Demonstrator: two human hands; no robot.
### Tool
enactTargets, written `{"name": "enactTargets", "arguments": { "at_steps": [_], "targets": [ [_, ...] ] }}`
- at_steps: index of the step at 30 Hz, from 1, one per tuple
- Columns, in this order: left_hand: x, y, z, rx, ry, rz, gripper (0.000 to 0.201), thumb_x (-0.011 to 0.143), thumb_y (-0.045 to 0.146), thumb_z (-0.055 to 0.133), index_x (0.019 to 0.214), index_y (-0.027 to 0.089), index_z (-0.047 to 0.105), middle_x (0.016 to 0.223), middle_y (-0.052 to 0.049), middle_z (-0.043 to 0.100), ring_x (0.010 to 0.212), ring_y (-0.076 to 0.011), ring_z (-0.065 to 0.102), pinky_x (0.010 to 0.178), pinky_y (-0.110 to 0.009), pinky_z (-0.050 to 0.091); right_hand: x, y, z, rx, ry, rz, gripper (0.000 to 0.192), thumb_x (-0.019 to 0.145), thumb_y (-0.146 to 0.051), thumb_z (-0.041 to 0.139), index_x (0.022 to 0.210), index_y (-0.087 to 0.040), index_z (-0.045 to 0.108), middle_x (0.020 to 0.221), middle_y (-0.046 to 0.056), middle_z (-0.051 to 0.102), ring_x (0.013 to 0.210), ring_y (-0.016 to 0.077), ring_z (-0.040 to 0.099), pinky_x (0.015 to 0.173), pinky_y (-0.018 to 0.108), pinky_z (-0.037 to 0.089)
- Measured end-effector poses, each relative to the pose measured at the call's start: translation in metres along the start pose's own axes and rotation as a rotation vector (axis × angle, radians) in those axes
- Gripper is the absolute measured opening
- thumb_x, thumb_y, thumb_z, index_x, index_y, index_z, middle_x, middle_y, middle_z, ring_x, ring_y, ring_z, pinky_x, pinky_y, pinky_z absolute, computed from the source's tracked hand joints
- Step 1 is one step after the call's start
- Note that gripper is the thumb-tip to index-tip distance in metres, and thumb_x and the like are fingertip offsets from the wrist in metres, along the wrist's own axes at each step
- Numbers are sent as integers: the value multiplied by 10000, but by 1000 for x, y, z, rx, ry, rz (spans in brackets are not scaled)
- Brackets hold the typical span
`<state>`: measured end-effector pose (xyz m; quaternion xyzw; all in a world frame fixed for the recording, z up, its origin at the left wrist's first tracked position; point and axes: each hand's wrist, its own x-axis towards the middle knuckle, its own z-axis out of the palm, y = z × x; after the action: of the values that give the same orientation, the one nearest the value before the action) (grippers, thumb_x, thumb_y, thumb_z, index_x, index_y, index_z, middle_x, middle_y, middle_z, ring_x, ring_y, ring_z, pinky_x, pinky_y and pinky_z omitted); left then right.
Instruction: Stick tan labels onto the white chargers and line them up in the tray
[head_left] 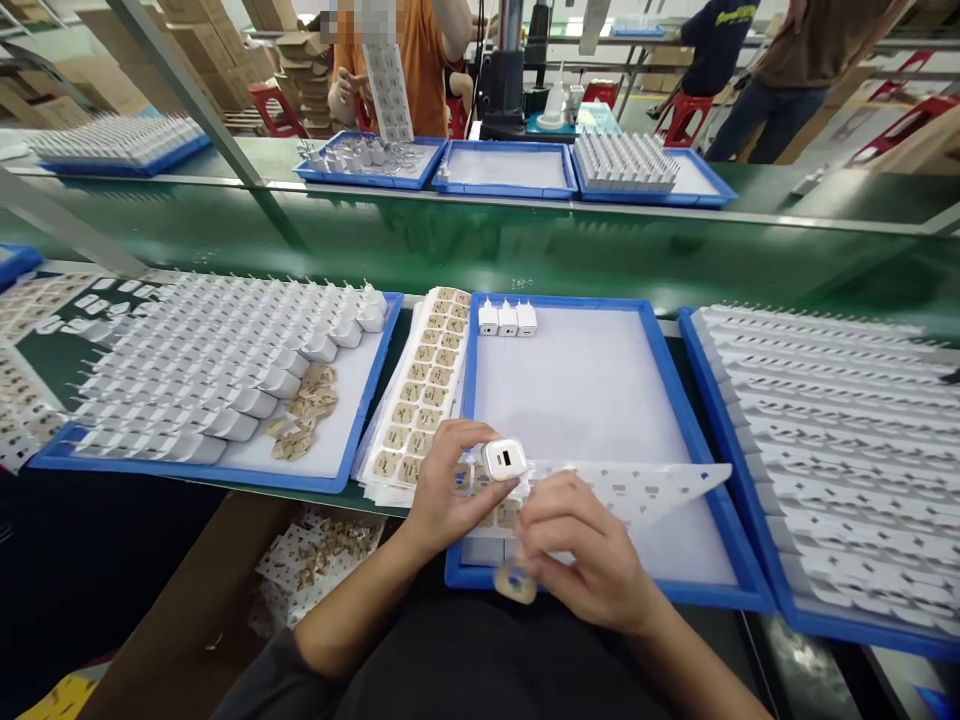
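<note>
My left hand (450, 490) is closed around a white charger (505, 459), pinched between thumb and fingers with its port face turned up toward me. Beside it, my right hand (581, 550) is curled and slightly smeared by motion. A small tan paper piece (515, 583) hangs at its fingertips, blurred. Beneath both hands lies a translucent sticker sheet (637, 490) across the front of a blue-rimmed tray (660, 370). Three white chargers (508, 318) stand at that tray's back left corner, prongs up.
Left is a tray of chargers (202, 350) with crumpled tan scraps (304, 410). Sticker sheets (424, 390) are stacked between trays. Another full tray (840, 450) stands right. Below, a box (217, 600) holds waste. Across the green divider (480, 240), a person (405, 70) holds a sheet.
</note>
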<state>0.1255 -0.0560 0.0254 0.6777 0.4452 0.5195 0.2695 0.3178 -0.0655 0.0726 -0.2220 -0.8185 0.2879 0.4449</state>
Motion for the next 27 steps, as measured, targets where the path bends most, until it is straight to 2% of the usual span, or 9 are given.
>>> {"name": "enactTargets", "arguments": {
  "at_steps": [1, 3, 7, 9, 11, 14, 19, 24, 27],
  "targets": [
    [3, -1, -4, 67, -5, -20, 357, 808, 256, 730, 1123, 208, 569, 1030, -72, 648, 927, -209, 618, 815, -351, 523, -4, 0, -2, 63, -13, 38, 191, 898, -95, 612, 1017, -243, 624, 875, 40, 685, 809, 198, 647, 723, 364, 549],
    [14, -6, -14, 207, -21, -17, 388, 807, 217, 703, 1162, 207, 548, 1044, -71, 653, 893, -200, 618, 776, -325, 518, -12, 4, -6, 85, 39, 160, 185, 903, -81, 598, 998, -238, 621, 849, 37, 675, 791, 197, 645, 693, 355, 542],
    [55, -26, -23, 498, -81, 191, 349, 806, 102, 589, 1136, 199, 535, 1142, -93, 641, 1063, -240, 620, 881, -352, 514, -24, 18, -14, -17, 174, 333, 153, 903, -80, 605, 948, -224, 628, 815, 32, 648, 753, 189, 618, 652, 331, 512],
    [82, -40, -18, 687, -185, 240, 332, 815, 63, 539, 1119, 196, 533, 1187, -100, 629, 1112, -249, 604, 919, -363, 498, -25, 21, -16, -41, 176, 349, 126, 911, -98, 605, 939, -218, 633, 819, 35, 646, 755, 188, 614, 658, 328, 507],
    [107, -54, -9, 873, -312, 230, 295, 845, 43, 491, 1102, 180, 539, 1170, -113, 631, 1103, -262, 597, 916, -379, 484, -24, 22, -16, -64, 163, 354, 112, 918, -111, 603, 936, -215, 638, 823, 36, 649, 754, 184, 614, 666, 323, 505],
    [130, -69, 10, 978, -394, 231, 240, 899, 31, 420, 1051, 153, 559, 1102, -140, 637, 1062, -288, 590, 884, -412, 470, -24, 20, -15, -80, 145, 355, 95, 929, -128, 595, 931, -214, 637, 821, 30, 653, 739, 173, 614, 663, 310, 506],
    [123, -73, 28, 1001, -467, 262, 232, 927, 44, 410, 1058, 155, 566, 1120, -139, 632, 1029, -281, 591, 826, -389, 474, -28, 21, -17, -89, 155, 371, 74, 941, -169, 587, 898, -209, 633, 802, 27, 659, 708, 172, 619, 647, 305, 508],
    [112, -74, 25, 982, -510, 229, 228, 927, 131, 487, 1135, 166, 574, 1364, -142, 544, 1000, -256, 626, 835, -388, 503, -31, 24, -20, -75, 163, 397, 71, 945, -186, 586, 902, -210, 638, 800, 33, 661, 709, 179, 621, 650, 314, 510],
    [115, -74, 23, 963, -493, 179, 221, 950, 234, 516, 1152, 178, 586, 1330, -125, 574, 1022, -247, 637, 866, -379, 512, -32, 26, -19, -65, 159, 405, 71, 947, -193, 584, 908, -211, 640, 804, 36, 662, 718, 184, 623, 656, 320, 511]
  ]
}}
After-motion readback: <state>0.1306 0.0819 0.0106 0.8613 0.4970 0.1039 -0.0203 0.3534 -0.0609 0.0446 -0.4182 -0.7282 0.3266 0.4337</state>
